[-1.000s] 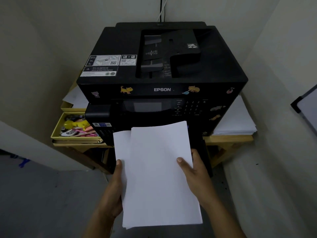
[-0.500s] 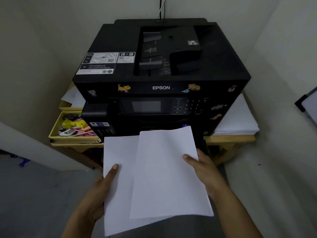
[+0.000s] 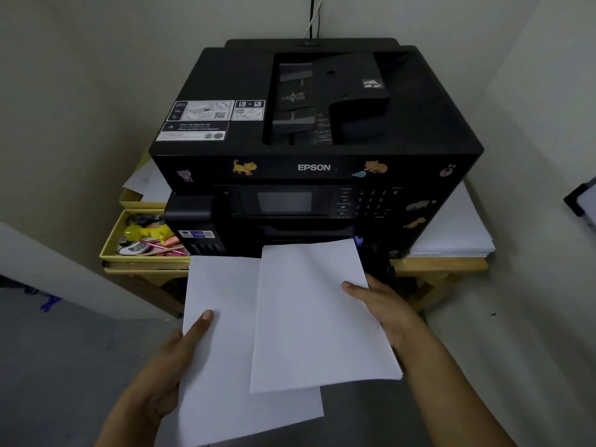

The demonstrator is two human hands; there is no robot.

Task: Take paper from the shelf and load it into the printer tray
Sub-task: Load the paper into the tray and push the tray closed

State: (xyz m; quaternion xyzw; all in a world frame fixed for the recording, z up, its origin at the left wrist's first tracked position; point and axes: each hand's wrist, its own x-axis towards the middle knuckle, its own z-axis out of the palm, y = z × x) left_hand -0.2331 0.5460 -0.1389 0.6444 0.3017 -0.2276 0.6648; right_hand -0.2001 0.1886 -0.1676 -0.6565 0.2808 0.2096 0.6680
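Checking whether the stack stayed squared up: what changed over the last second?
The paper split: left hand drew the lower sheets leftward, right hand carries the upper sheets toward the printer. Both hands keep their grip; the printer and side stack are unchanged.

We are reading "EPSON" in white letters on the black printer front; its top labels are staying too blurred.
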